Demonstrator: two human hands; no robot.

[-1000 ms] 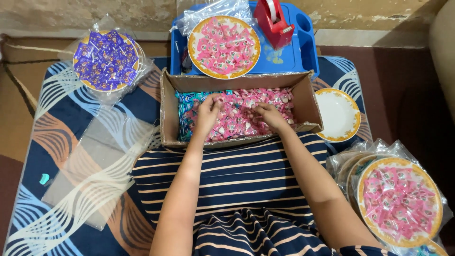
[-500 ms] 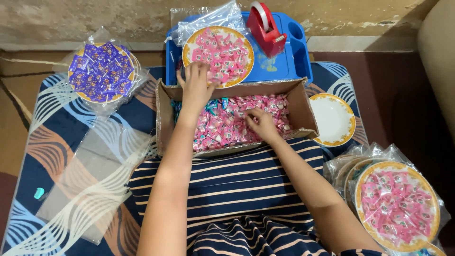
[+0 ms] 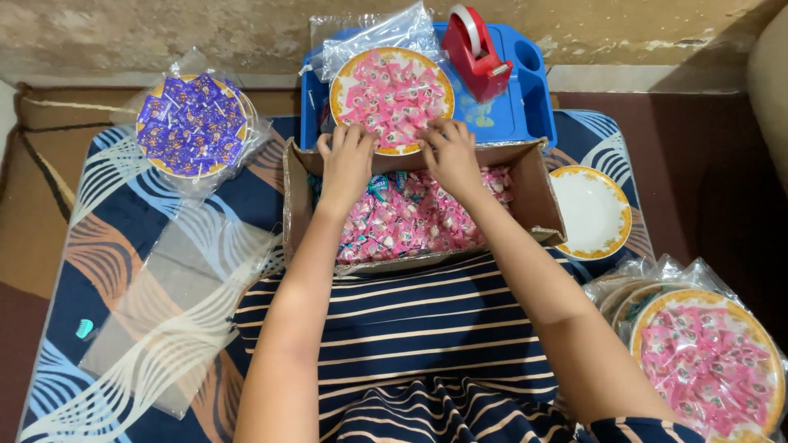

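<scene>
Both hands (image 3: 398, 160) at candy plate's (image 3: 391, 98) near rim

Rough, mottled plaster wall (image 3: 164, 37) across the top, beige and stained, ending in a pale ledge (image 3: 640, 78) at its foot. Dark reddish-brown floor (image 3: 714, 180) to the right and at lower left, with a tan mat (image 3: 37, 205) along the left side under a padded mattress (image 3: 115, 238) patterned in navy, orange and white swirls. Rounded beige edge of upholstered furniture (image 3: 771, 90) at the far right; soft, even indoor light, few hard shadows.
</scene>
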